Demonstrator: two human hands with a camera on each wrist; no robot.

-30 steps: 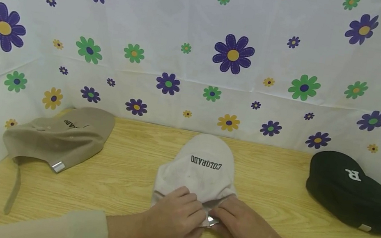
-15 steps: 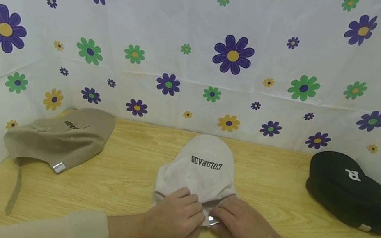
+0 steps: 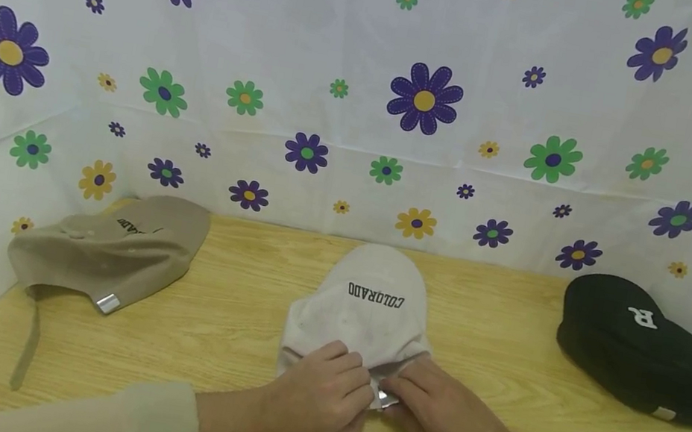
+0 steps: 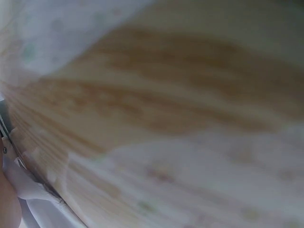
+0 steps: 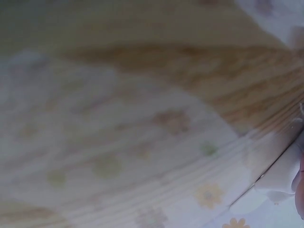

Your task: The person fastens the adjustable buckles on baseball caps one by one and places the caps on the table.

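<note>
A cream baseball cap (image 3: 369, 325) with upside-down COLORADO lettering lies mid-table in the head view, its brim towards the back. At its near edge my left hand (image 3: 317, 396) holds the strap side with curled fingers. My right hand (image 3: 450, 417) pinches the strap beside the silver buckle (image 3: 385, 400), thumb and forefinger right at the metal. The fingertips of both hands are partly hidden by the cap and by the hands themselves. Both wrist views are blurred, with only wood grain, pale cloth and a sliver of skin at the edge.
To the left lies a tan cap (image 3: 129, 257), its loose strap (image 3: 28, 347) hanging towards the near side. A black cap (image 3: 637, 353) with a white R rests at the right. Behind the wooden table (image 3: 216, 347) stands a white flowered cloth (image 3: 361, 120).
Both hands stay at the cream cap's strap and buckle with only slight finger movement. The caps keep their places.
</note>
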